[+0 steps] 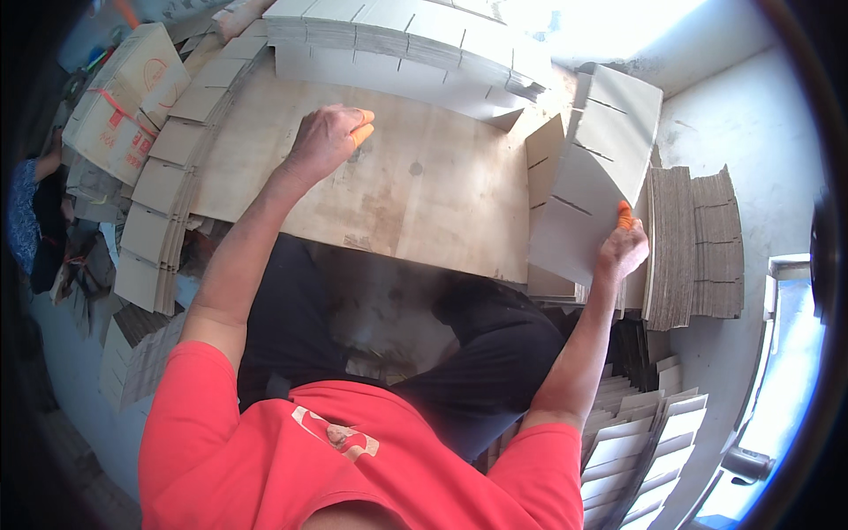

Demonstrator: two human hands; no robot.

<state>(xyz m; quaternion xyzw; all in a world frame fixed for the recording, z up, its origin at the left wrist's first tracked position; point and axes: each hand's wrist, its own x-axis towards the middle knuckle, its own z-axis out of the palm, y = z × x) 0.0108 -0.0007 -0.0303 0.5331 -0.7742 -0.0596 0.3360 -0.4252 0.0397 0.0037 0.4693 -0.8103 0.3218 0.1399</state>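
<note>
My left hand (pixel 329 137) rests on a bare wooden board (pixel 424 194), fingers curled, with orange finger covers on two fingertips; it holds nothing. My right hand (pixel 623 249), also with an orange fingertip cover, grips the lower edge of a slotted grey cardboard sheet (pixel 587 177) that leans upright at the board's right side. More slotted sheets (pixel 548 283) lie stacked under it.
Stacks of slotted cardboard strips stand at the back (pixel 415 40), along the left (pixel 168 177) and at the lower right (pixel 654 442). A pile of corrugated sheets (pixel 693 243) sits to the right. A printed carton (pixel 124 102) is at far left, beside another person (pixel 26 212).
</note>
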